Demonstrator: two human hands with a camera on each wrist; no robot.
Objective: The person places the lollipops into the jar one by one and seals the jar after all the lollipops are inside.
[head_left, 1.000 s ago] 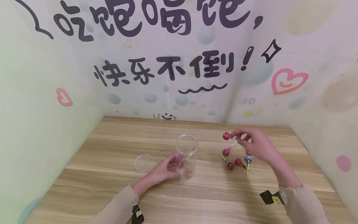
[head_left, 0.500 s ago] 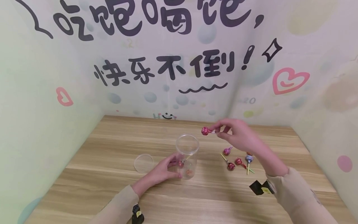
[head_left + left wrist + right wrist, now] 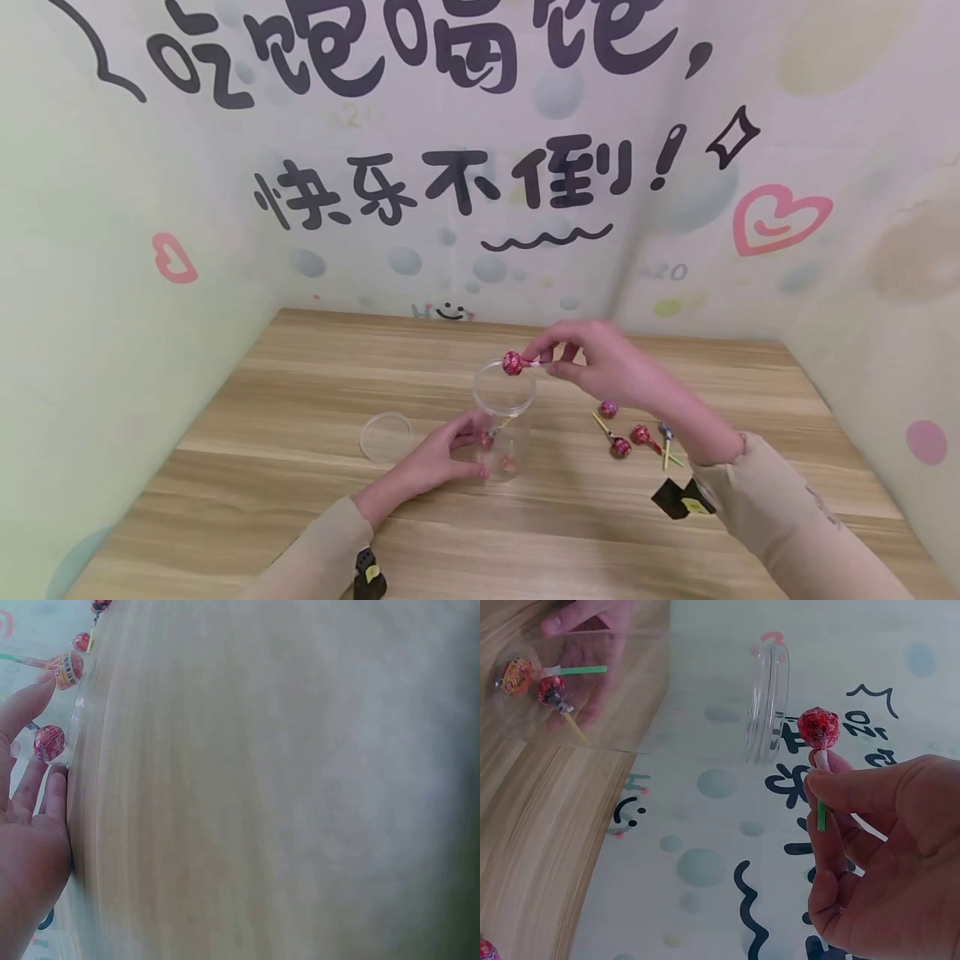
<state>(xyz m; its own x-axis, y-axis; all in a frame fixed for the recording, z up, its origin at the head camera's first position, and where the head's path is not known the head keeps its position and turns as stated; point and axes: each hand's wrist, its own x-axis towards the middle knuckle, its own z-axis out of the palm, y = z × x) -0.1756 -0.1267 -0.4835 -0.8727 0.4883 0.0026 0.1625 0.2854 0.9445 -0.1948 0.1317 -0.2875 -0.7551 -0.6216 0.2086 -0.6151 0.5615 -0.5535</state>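
Observation:
A clear plastic jar [image 3: 517, 433] stands upright and lidless on the wooden table. My left hand [image 3: 438, 454] holds it low down, thumb on the near side and fingers on the far side. Inside, at the bottom, lie a red-wrapped lollipop [image 3: 551, 690] and an orange-wrapped lollipop [image 3: 516, 676]. My right hand [image 3: 600, 358] pinches another red-wrapped lollipop [image 3: 819, 727] by its green stick between thumb and fingertips. In the head view, this lollipop's candy end overlaps the far edge of the jar's open mouth.
Right of the jar lie several loose lollipops, among them a dark red one [image 3: 620, 448], a red one [image 3: 640, 434] and a purple one [image 3: 608, 409]. A round clear lid [image 3: 386, 437] lies left of the jar. A printed wall [image 3: 360, 275] rises behind the table.
My right hand has carried the red lollipop leftward from above the loose lollipops to the jar's mouth. My left hand and the jar have stayed in place.

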